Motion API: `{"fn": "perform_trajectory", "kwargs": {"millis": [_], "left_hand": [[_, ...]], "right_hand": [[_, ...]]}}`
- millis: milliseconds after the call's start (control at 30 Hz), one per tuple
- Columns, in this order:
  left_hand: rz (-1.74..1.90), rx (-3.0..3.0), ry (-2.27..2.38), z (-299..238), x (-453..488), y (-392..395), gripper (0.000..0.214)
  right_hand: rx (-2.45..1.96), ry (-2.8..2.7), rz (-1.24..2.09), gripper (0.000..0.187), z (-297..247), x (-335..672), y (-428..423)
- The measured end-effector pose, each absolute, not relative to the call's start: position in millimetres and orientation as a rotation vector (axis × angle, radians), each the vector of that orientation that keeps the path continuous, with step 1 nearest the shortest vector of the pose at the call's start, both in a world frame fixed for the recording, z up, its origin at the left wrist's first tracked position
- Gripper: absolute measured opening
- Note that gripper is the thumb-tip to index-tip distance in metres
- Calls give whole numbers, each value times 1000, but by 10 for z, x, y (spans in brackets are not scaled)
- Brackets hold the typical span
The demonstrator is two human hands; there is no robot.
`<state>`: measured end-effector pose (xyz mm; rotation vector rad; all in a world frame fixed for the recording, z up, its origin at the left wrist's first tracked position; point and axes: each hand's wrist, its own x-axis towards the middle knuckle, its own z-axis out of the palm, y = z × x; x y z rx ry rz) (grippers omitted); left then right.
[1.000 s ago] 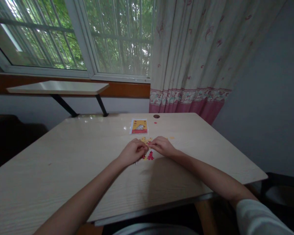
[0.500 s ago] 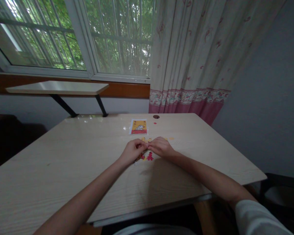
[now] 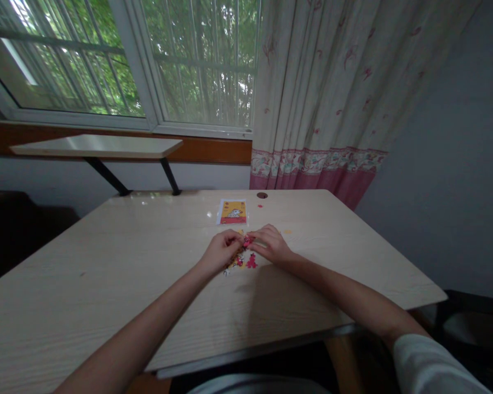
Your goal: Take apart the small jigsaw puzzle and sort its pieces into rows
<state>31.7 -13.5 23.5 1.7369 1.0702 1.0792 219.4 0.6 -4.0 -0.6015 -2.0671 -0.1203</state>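
Note:
My left hand [image 3: 219, 251] and my right hand [image 3: 271, 244] meet at the middle of a pale wooden table [image 3: 127, 273], fingers curled. Between their fingertips is a small pink-red puzzle piece [image 3: 247, 240], pinched from both sides. Under and between the hands lies a cluster of red, yellow and white puzzle pieces [image 3: 246, 261], partly hidden by my fingers. A small picture card [image 3: 232, 212] in a clear sleeve, orange and red with a white animal, lies just beyond the hands.
A yellowish loose piece [image 3: 287, 232] sits right of my right hand, and a tiny red piece [image 3: 260, 206] near a round cable hole [image 3: 262, 195]. A wall shelf [image 3: 98, 146] stands under the window; a patterned curtain [image 3: 332, 98] hangs at the back right.
Both hands have shifted slightly away from me and lifted a little. The pink-red piece now shows between the fingertips, and more of the piece cluster is uncovered.

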Motion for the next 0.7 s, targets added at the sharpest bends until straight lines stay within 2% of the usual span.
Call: {"fn": "perform_trajectory", "kwargs": {"millis": [267, 700], "left_hand": [[1075, 1819, 1080, 200, 284, -105, 16], [1036, 1907, 1056, 228, 271, -142, 27]], "right_hand": [[-718, -2099, -134, 25, -19, 2217, -10], [-781, -2026, -227, 22, 101, 2343, 24]]}}
